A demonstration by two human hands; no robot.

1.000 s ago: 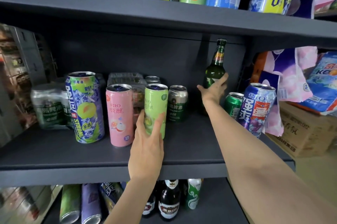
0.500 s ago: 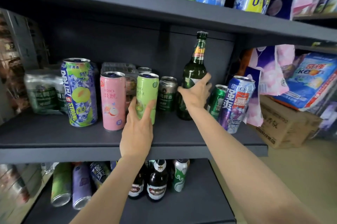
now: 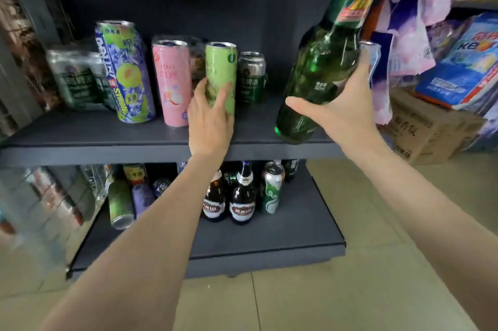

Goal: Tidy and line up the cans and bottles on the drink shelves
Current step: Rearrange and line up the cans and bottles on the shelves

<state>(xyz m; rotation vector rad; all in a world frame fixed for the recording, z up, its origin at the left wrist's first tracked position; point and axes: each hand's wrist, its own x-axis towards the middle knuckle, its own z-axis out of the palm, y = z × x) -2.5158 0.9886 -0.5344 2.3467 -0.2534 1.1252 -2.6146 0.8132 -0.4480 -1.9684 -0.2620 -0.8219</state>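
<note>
Glossy green glass bottle (image 3: 319, 80), shiny printed metal cans (image 3: 172, 82), matt dark painted shelf (image 3: 107, 152), plain brown cardboard box (image 3: 428, 131), smooth pale floor tiles (image 3: 336, 301) were seen.

Purple-green can (image 3: 124, 72): read "STRONG", vertically | blue packet (image 3: 469, 58): showed "ke" | brown bottle (image 3: 242, 196): label blurred, unreadable | cardboard box (image 3: 425, 131): bore printed characters, not legible | pink can (image 3: 172, 82): script too blurred

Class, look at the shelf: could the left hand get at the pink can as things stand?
Probably yes: the left hand holds the light green can, right beside the pink can, whose front stands unblocked.
</note>
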